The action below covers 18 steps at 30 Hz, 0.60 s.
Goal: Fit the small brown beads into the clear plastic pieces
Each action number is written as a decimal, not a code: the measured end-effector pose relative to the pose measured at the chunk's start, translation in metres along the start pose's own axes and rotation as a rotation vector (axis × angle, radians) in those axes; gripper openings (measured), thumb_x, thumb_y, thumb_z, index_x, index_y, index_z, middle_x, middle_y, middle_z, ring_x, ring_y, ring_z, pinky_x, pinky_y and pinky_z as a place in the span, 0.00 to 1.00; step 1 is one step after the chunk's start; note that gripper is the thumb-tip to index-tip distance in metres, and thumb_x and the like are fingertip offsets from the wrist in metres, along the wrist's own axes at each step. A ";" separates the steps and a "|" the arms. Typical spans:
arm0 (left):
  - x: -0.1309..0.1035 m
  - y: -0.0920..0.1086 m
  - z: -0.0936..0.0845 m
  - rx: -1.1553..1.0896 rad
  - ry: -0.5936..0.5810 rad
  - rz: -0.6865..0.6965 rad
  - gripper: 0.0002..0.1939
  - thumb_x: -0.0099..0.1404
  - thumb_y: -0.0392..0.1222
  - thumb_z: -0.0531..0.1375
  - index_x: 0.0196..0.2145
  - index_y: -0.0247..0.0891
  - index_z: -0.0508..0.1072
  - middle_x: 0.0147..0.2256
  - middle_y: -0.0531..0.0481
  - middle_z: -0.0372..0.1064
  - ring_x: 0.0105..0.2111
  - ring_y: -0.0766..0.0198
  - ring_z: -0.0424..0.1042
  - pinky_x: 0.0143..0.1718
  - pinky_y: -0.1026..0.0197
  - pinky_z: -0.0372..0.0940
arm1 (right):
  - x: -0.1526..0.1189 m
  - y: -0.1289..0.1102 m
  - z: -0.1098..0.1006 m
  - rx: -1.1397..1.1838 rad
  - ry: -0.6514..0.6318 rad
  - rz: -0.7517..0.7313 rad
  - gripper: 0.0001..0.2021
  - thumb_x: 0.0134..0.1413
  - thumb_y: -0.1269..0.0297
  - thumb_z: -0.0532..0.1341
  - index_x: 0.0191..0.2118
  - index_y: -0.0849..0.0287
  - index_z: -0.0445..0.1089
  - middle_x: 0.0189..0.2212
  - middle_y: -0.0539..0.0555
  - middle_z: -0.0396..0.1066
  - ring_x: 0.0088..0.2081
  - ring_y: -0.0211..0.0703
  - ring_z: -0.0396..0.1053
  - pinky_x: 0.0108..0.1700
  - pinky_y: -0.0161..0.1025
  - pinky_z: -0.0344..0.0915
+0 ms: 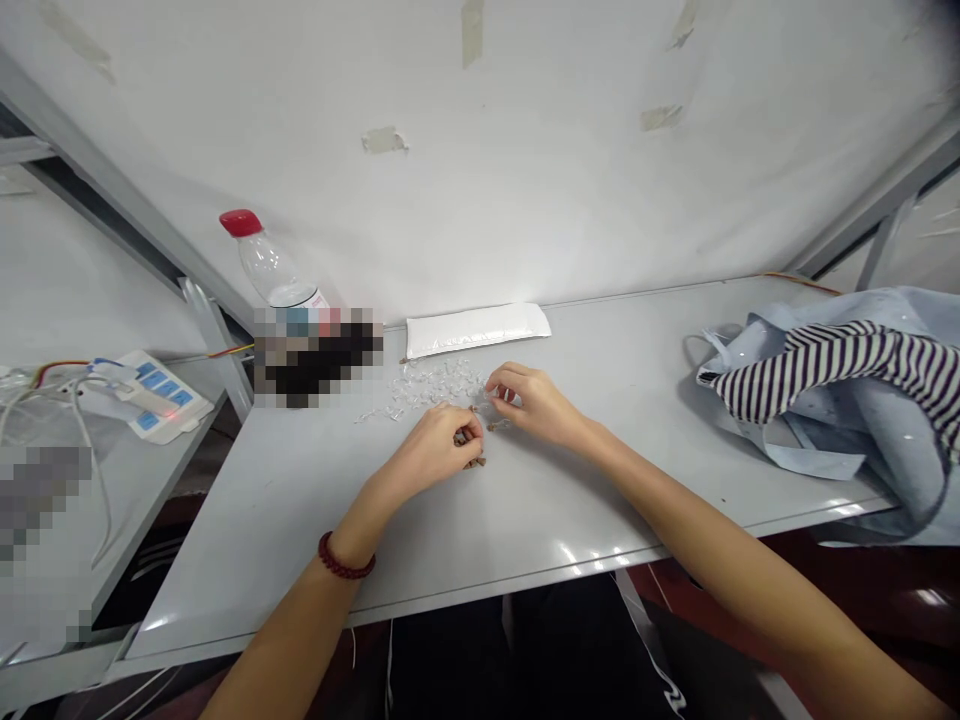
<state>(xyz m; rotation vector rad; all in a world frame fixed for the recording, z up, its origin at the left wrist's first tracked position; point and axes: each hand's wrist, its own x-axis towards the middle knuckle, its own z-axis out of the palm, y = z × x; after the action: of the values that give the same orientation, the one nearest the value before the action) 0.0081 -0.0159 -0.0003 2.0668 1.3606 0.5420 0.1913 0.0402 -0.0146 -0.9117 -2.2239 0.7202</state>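
My left hand [439,443] is low over the table, thumb and fingers curled together around small brown pieces [478,462]. Some brown ends poke out below its fingers; how many it holds is hidden. Just to the right, my right hand [536,402] has its thumb and fingertips drawn together at the edge of a loose scatter of small clear plastic pieces [435,383]. What is between those fingertips is too small to make out. Another small brown piece [495,427] with a clear part lies on the table under my right hand.
Behind the scatter lies a long white packet [478,328] near the wall. A red-capped bottle [274,268] stands at the back left, beside a blurred-out dark patch. Light blue cloth with a striped band [802,375] covers the right end. A power strip [161,395] sits left of the table [285,540].
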 end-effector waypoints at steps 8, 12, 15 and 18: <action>0.005 -0.003 -0.003 -0.264 0.457 -0.032 0.06 0.59 0.42 0.60 0.31 0.38 0.76 0.33 0.49 0.74 0.35 0.61 0.72 0.39 0.59 0.66 | -0.002 -0.015 0.005 0.191 -0.045 0.063 0.05 0.51 0.73 0.57 0.34 0.60 0.69 0.33 0.53 0.70 0.32 0.37 0.67 0.38 0.39 0.65; 0.005 0.001 -0.004 -0.371 0.537 -0.036 0.06 0.58 0.42 0.61 0.30 0.37 0.76 0.32 0.49 0.75 0.36 0.60 0.72 0.40 0.59 0.68 | -0.002 -0.022 0.007 0.634 -0.106 0.303 0.05 0.50 0.67 0.61 0.35 0.60 0.70 0.25 0.50 0.72 0.30 0.38 0.70 0.37 0.39 0.66; 0.004 0.004 -0.006 -0.419 0.507 -0.052 0.06 0.57 0.42 0.62 0.29 0.36 0.75 0.31 0.49 0.75 0.33 0.61 0.73 0.39 0.59 0.69 | -0.003 -0.026 0.007 0.807 -0.099 0.371 0.07 0.49 0.65 0.63 0.34 0.61 0.71 0.24 0.50 0.74 0.30 0.39 0.73 0.39 0.40 0.68; 0.003 0.002 -0.007 -0.423 0.471 -0.054 0.07 0.57 0.43 0.63 0.29 0.37 0.76 0.30 0.50 0.75 0.33 0.61 0.73 0.38 0.59 0.69 | -0.004 -0.028 0.006 0.839 -0.078 0.393 0.06 0.48 0.65 0.64 0.33 0.61 0.71 0.24 0.51 0.74 0.30 0.38 0.73 0.39 0.40 0.68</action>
<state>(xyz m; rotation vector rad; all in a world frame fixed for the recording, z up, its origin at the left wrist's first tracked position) 0.0065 -0.0118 0.0065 1.6094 1.3953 1.2352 0.1778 0.0186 -0.0006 -0.8675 -1.5373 1.7133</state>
